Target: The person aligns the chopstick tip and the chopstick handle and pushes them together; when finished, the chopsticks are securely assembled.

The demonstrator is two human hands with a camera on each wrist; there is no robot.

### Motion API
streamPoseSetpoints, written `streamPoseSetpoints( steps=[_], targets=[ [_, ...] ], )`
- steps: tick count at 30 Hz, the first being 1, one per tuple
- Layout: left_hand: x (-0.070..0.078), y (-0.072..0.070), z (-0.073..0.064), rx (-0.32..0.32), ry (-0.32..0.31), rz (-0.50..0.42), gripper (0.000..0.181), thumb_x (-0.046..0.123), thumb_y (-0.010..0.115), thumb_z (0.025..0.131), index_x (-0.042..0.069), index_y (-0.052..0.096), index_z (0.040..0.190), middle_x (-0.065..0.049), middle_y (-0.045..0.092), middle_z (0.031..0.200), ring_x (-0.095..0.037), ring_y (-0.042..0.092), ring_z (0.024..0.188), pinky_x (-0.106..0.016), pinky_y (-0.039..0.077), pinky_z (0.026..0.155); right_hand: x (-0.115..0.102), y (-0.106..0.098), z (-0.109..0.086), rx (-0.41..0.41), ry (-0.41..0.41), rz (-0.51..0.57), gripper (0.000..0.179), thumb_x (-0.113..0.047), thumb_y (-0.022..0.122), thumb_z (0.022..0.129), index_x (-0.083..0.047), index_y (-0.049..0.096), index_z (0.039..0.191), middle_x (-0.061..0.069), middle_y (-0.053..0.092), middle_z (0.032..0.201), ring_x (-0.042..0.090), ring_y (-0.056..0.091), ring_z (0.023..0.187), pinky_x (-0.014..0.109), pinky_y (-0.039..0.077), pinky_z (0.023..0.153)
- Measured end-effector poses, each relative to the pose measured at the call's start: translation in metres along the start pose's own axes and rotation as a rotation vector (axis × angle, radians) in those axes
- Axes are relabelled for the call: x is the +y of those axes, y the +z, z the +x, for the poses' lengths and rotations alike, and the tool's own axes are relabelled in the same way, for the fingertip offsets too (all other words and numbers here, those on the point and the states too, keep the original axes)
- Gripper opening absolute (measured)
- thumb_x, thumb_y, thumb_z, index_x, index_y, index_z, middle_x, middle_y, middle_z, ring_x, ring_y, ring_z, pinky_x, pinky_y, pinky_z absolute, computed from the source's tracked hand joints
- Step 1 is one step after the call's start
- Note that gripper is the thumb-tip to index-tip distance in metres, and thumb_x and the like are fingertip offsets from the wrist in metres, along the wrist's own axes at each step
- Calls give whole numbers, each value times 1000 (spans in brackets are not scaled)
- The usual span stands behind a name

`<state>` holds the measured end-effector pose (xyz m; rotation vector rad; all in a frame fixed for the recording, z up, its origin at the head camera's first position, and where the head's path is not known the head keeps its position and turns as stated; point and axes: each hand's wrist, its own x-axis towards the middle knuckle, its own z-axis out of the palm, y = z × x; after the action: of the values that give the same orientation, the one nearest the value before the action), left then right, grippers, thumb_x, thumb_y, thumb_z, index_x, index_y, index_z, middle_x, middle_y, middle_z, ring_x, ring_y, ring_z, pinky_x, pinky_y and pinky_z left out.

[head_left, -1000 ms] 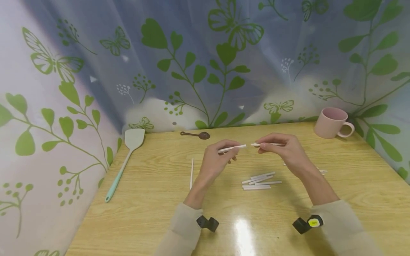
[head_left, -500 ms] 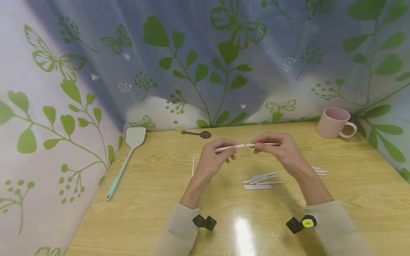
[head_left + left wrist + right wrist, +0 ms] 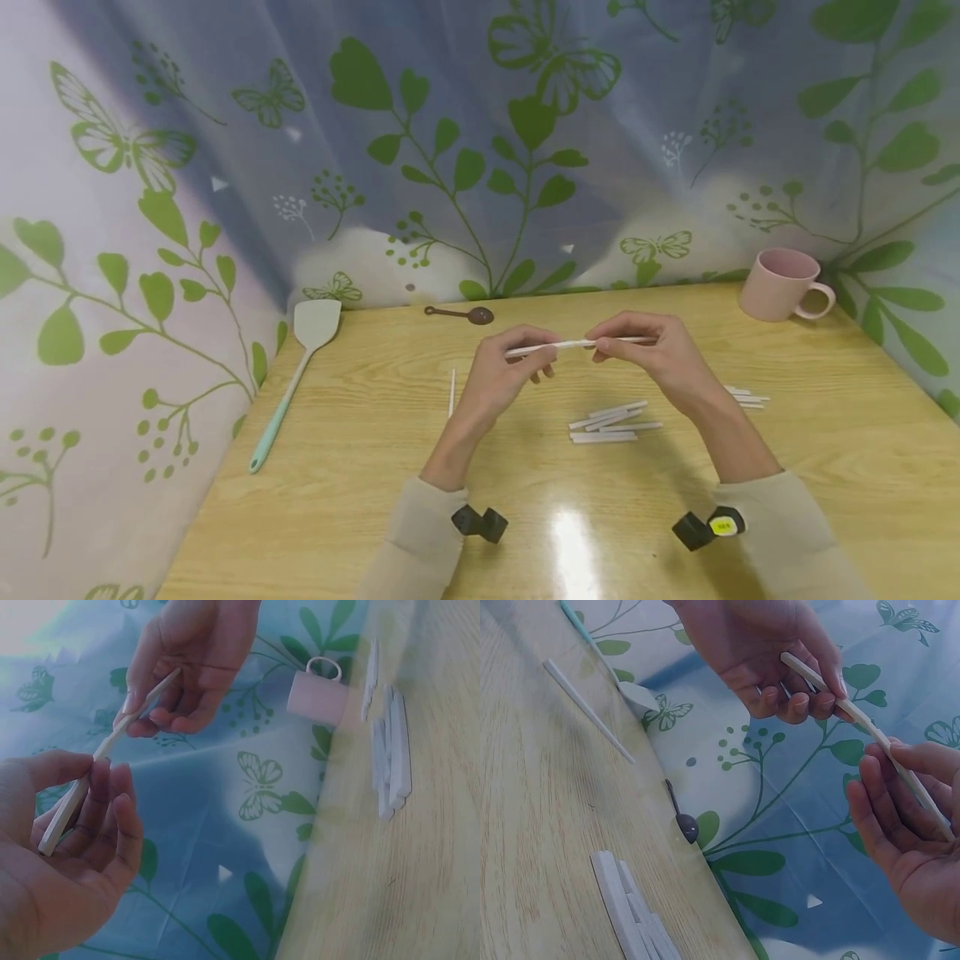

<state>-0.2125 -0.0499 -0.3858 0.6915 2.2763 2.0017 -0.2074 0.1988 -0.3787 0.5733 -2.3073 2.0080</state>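
My left hand [image 3: 504, 371] pinches a thicker white chopstick section [image 3: 64, 817] between thumb and fingers. Opposite it, my right hand [image 3: 660, 348] pinches a thinner, tapered white section [image 3: 924, 796]. The two ends meet in line between the fingertips, above the table; how deep one sits in the other cannot be made out. Below the hands lies a loose pile of thick white sections [image 3: 603, 437]. Several thin sections [image 3: 750, 399] lie to the right, partly behind the right forearm. Left of the left forearm rests a long tapered white chopstick [image 3: 589, 712], partly hidden in the head view.
Along the left table edge lies a spatula [image 3: 281, 417] with a mint handle. A small brown spoon [image 3: 480, 316] lies near the back edge, and a pink mug [image 3: 778, 287] stands at the back right. A patterned curtain [image 3: 450, 167] hangs behind the wooden table [image 3: 337, 517].
The two chopstick sections came together: the gap between their ends shrank and is now gone. Both hands moved slightly left in the head view, keeping their grip.
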Motion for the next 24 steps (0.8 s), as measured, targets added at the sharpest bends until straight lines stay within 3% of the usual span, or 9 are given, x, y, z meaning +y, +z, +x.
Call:
streamPoseSetpoints(
  steps=[2,4,9,12,20,24],
  targets=[
    [0,1,1,-8,-6,-11,22,22,70,101,8,75,117,-19,73,107,-16,70,76,-42,60,74,0,0,-1,1,-2,-3,19,-13,72,100,1,75,113,7,76,102,28,75,90,33,57,92],
    [1,1,1,-18,-14,-30,21,21,70,101,8,75,117,-19,74,104,-15,70,76,-49,60,77,-1,-1,-2,1,-1,-9,19,-13,71,100,1,75,113,6,76,102,28,75,90,33,58,92],
    [2,-1,0,-39,-21,-48,19,21,70,101,9,75,116,-9,75,95,-17,70,77,-48,59,77,-3,-2,-2,-20,4,-28,20,-15,71,100,0,75,114,9,75,103,27,76,92,33,58,91],
    [3,-2,-1,-49,-16,-46,19,22,70,101,10,75,115,-8,74,93,-19,70,77,-35,57,72,-5,-2,-2,-31,6,-39,20,-15,72,100,0,75,113,12,75,104,29,76,93,34,58,91],
    [3,-1,-3,-64,-9,-58,19,22,71,101,11,75,116,-7,74,93,-20,70,78,-45,58,75,-10,0,-4,-62,3,-64,19,-14,72,99,-1,74,114,14,73,107,28,75,94,36,58,93],
    [4,1,-4,-64,-5,-58,19,21,71,101,11,75,116,-8,74,95,-19,70,78,-42,58,73,-13,2,-4,-73,-2,-65,19,-13,72,100,-1,74,114,11,73,107,28,75,95,35,58,93]
  ],
)
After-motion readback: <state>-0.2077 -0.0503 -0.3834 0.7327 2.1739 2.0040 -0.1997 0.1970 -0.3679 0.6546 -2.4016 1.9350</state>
